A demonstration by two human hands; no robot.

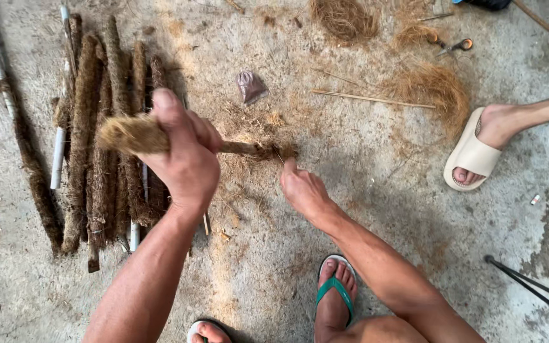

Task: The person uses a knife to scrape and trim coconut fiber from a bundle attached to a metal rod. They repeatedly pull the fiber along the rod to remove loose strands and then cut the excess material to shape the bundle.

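Bare concrete floor (363,209), dusted with loose brown fibre, forms the work surface. Just above it the left hand (185,155) is closed in a full fist around a fibre-wrapped stick (141,135), holding it roughly level; the thick wrapped end projects to the left of the fist and the thinner end runs to the right. This grip appears to steady the stick so that its free end can be worked. The right hand (303,189) sits at the right end of the stick, fingers drawn narrow and pinched on a thin strand of fibre; whether the strand is pulled taut cannot be told. Left of the stick, and partly beneath the fist, lies a row of finished wrapped sticks (96,146), parallel and close together, apparently laid aside within reach. Beyond the stick, toward the top of the view, lie a small crumpled bag (250,86), a bare thin stick (370,98), heaps of raw fibre (433,89) and a pair of scissors (457,45). Right of the stick another person's foot in a pale sandal (471,152) rests on the floor. Nearest the wearer, a foot in a green flip-flop (336,292) stands below the right hand. Open floor remains between the stick's right end and the sandal.
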